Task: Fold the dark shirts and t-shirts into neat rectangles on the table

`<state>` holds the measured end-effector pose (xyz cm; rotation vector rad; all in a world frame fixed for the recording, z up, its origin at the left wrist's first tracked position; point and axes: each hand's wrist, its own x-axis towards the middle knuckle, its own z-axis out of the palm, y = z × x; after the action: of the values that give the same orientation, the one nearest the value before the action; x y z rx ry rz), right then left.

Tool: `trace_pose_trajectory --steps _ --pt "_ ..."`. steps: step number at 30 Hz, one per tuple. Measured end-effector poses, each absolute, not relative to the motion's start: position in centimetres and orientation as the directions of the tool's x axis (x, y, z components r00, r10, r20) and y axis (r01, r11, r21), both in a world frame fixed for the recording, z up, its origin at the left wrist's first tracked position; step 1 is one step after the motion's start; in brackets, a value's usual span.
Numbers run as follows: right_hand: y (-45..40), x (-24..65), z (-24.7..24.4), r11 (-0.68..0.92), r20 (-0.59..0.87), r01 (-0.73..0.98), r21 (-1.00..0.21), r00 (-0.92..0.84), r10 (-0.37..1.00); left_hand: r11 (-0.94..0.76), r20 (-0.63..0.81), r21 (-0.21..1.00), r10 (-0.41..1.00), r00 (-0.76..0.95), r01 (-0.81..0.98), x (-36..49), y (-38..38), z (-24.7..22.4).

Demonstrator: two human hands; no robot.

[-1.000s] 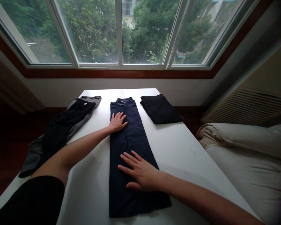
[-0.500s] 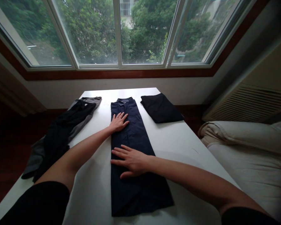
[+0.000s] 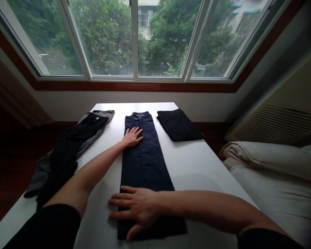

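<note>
A dark navy collared shirt (image 3: 145, 166), folded into a long narrow strip, lies on the white table (image 3: 194, 169) with its collar toward the window. My left hand (image 3: 132, 137) rests flat on its upper part, just below the collar, fingers spread. Over the lower end is my right hand (image 3: 140, 207), also open, its fingertips reaching past the shirt's left edge. Neither hand grips the cloth. The forearm on the right hides part of the shirt's lower right side.
A folded black garment (image 3: 180, 125) sits at the table's far right. Along the left edge lie black trousers (image 3: 69, 141) over a grey garment (image 3: 84, 149). A cushioned pale seat (image 3: 274, 180) stands to the right; a window (image 3: 134, 77) is beyond the table.
My right hand has slid down the shirt toward its hem, nearer to me. My left hand stays in place on the upper part. The camera view has tilted up slightly.
</note>
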<state>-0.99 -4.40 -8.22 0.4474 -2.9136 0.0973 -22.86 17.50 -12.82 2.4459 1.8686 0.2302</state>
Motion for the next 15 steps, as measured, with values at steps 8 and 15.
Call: trace_pose_trajectory --steps 8,15 --pt "-7.7 1.4 -5.5 0.948 0.213 -0.279 -0.15 -0.946 -0.245 -0.285 0.063 0.111 0.958 0.28 0.952 -23.1 17.6 -11.6" --pt "-5.6 6.7 -5.7 0.93 0.094 0.035 -0.365 -0.993 0.075 -0.279 0.175 0.131 0.951 0.255 0.951 -22.3 15.0 -9.9"
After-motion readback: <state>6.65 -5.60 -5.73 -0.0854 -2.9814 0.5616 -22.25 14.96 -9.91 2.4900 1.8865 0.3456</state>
